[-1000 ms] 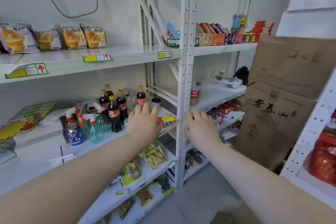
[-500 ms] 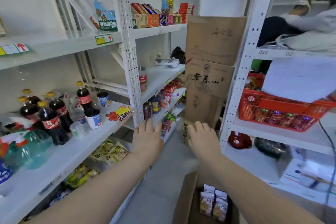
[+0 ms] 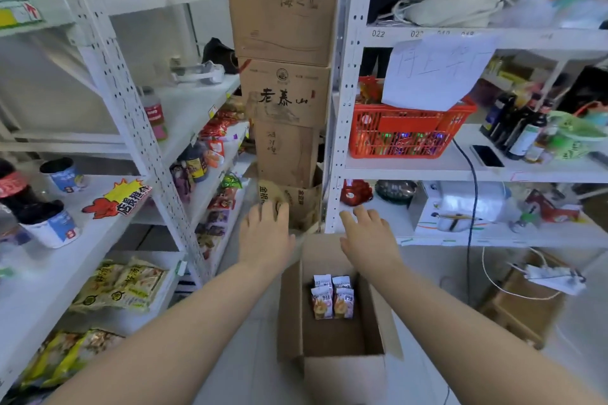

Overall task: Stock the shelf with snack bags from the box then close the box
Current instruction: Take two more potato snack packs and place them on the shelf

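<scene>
Both arms reach forward and down over an open cardboard box that stands on the floor. The left hand is held flat with the fingers spread, holding nothing, just past the far left corner of the box. The right hand is also wide open and empty, palm down, above the far right edge of the box. Below and between the two hands, inside the box, a few snack bags stand upright in a small group against the far wall; the rest of the box floor is bare. The flaps of the box are up or folded out, so the box is not closed. Just beyond the left hand a stack of brown cartons rises between two white racks. To the left of the left hand, a low shelf carries yellow-green snack packs. To the right of the right hand and higher, a red basket sits on another shelf.
</scene>
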